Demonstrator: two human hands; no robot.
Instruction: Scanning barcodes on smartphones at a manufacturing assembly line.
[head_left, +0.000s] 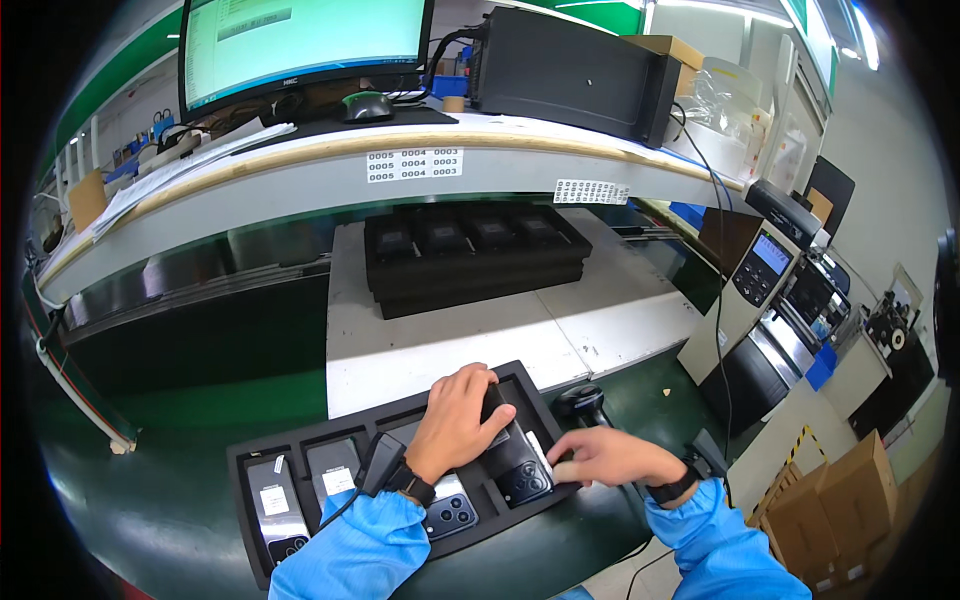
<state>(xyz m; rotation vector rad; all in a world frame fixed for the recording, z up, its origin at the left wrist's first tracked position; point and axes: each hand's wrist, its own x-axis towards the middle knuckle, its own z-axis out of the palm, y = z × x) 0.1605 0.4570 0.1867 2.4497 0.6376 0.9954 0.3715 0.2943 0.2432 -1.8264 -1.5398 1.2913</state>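
Note:
A black foam tray [330, 425] lies on the green bench, with smartphones in its compartments. In the rightmost compartment a dark smartphone [522, 480] shows its camera end toward me. My left hand [458, 420] reaches over the tray, its fingers closed round that phone's far end and the thumb along its back. At the phone's right edge my right hand [610, 457] pinches a white slip [540, 452], partly hidden by the fingertips. Another smartphone [452, 508] sits partly under my left wrist. Farther left are a labelled phone [335, 470] and a silver phone [278, 510].
Right of the tray stands a black handheld scanner [582, 402]. Stacked black foam trays [475, 260] sit on a white board under the shelf [510, 165]. A label printer [765, 270] is at the right, its cable hanging nearby. Cardboard boxes [835, 500] are lower right.

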